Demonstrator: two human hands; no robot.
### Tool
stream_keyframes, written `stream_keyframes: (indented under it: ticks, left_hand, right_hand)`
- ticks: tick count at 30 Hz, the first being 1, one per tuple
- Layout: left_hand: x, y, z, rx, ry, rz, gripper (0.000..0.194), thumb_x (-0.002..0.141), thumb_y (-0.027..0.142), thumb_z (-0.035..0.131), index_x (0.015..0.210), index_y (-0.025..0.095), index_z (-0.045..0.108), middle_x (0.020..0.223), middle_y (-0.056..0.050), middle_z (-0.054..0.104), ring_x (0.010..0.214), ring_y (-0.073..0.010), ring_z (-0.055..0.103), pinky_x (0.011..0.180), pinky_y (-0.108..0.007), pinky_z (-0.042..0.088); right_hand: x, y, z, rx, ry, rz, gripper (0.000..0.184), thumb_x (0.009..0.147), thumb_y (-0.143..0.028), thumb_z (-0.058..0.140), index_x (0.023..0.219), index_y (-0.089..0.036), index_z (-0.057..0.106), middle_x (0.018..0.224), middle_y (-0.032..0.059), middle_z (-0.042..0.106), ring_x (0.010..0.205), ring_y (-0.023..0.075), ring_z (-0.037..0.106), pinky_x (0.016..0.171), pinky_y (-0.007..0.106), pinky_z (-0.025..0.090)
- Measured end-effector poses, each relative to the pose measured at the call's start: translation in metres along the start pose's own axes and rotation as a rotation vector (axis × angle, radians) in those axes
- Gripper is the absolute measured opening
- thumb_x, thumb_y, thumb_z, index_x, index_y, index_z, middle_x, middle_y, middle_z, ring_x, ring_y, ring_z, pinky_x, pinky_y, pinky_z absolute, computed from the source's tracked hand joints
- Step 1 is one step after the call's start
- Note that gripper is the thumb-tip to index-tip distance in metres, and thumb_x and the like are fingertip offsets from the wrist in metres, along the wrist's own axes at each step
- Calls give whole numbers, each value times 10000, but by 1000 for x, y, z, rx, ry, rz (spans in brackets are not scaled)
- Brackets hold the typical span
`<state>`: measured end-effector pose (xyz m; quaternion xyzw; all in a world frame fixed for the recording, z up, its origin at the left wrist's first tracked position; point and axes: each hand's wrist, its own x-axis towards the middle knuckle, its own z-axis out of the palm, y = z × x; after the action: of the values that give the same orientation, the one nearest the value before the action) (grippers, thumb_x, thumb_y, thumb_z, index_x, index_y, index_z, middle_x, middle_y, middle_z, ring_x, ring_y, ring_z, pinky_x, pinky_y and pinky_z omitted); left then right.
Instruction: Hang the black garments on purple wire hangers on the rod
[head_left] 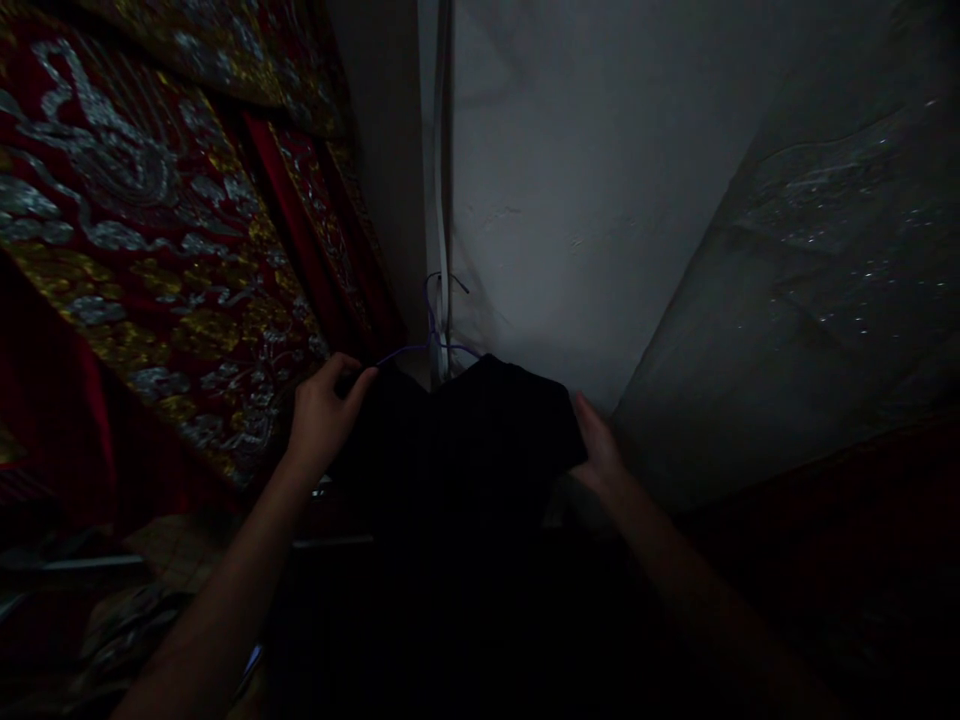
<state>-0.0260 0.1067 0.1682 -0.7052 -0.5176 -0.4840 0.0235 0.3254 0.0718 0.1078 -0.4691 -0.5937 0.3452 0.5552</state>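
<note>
A black short-sleeved garment (pixel 480 450), probably a shirt, hangs on a thin purple hanger (pixel 406 350) in front of the wall. My left hand (pixel 327 408) pinches the cloth at its left shoulder, close to the hanger's arm. At the other side, my right hand (pixel 599 446) grips the edge of the right sleeve, with most of its fingers behind the cloth. The hanger's hook lies by a pale vertical cord or strip (pixel 442 180); whether it hangs from it I cannot tell. The garment's lower part is lost in darkness.
Red cloth with gold and silver embroidery (pixel 150 200) hangs on the left. A pale wall (pixel 570 180) stands behind, and a greyish sheet with glittering spots (pixel 825 260) covers the right. Dim, jumbled items (pixel 142 610) lie at the lower left.
</note>
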Motion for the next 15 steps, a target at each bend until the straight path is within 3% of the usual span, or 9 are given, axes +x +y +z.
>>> stream_keyframes:
  ticks: [2, 6, 8, 12, 15]
  left_hand:
    - [0, 3, 1, -16, -19, 1, 287, 933, 475, 553, 961, 210, 660, 936, -38, 729, 902, -217, 677, 830, -308, 487]
    - [3, 10, 2, -57, -50, -22, 322, 980, 461, 464, 962, 205, 659, 902, -27, 718, 843, -203, 658, 774, -291, 467]
    - [5, 13, 1, -44, -61, -39, 349, 1001, 455, 411, 937, 200, 641, 826, -28, 684, 770, -198, 637, 716, -290, 446]
    - [8, 12, 1, -1, -70, -61, 342, 990, 478, 422, 990, 196, 615, 844, -54, 672, 786, -229, 638, 714, -313, 439]
    - [5, 1, 0, -12, -47, -62, 314, 974, 464, 449, 1001, 195, 608, 876, -56, 673, 807, -228, 632, 741, -317, 451]
  right_hand:
    - [-2, -3, -9, 56, 57, 21, 626, 955, -690, 324, 1135, -226, 704, 951, 102, 757, 1071, 315, 689, 864, 478, 563]
    - [8, -27, -19, 163, 140, 96, 503, 824, -654, 593, 1047, -229, 742, 887, 89, 776, 1054, 339, 703, 920, 482, 547]
    - [16, -45, -16, 204, 113, 125, 530, 813, -681, 584, 991, -214, 758, 831, 99, 772, 1018, 349, 713, 903, 488, 551]
    - [15, -80, 2, 251, 101, 43, 643, 813, -752, 509, 988, -189, 767, 828, 120, 766, 1019, 363, 710, 876, 499, 556]
    - [-9, -95, 19, 327, -75, 26, 678, 759, -777, 565, 1051, -199, 766, 999, 124, 772, 1101, 371, 684, 904, 495, 552]
